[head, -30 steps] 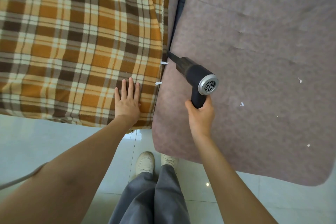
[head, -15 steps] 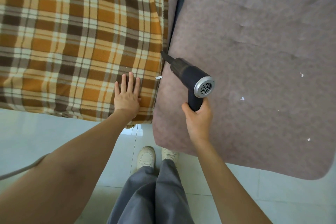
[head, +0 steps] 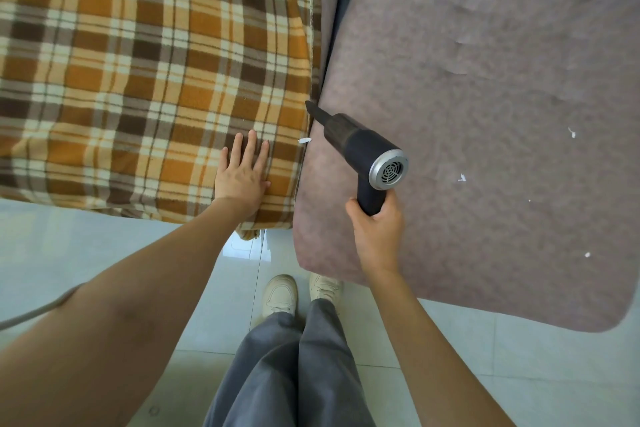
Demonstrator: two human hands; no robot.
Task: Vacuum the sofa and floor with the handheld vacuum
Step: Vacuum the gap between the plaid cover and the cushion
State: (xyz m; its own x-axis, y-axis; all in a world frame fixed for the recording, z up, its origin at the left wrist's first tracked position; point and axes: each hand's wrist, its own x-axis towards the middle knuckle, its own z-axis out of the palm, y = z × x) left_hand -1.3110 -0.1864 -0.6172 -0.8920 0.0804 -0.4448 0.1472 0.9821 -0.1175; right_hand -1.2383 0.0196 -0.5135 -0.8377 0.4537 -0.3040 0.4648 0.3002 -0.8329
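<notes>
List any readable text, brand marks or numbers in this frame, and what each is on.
None readable.
Handheld vacuum: no visible lettering on the dark body or the silver rear grille.
Plaid blanket, sofa cushion, shoes: no print or labels showing.

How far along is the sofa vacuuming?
Early. In hand: the right hand holds the handheld vacuum, nozzle at the seam beside the plaid blanket, which the left hand presses flat. Left: a scrap at the seam, white bits across the grey cushion, and the floor.
</notes>
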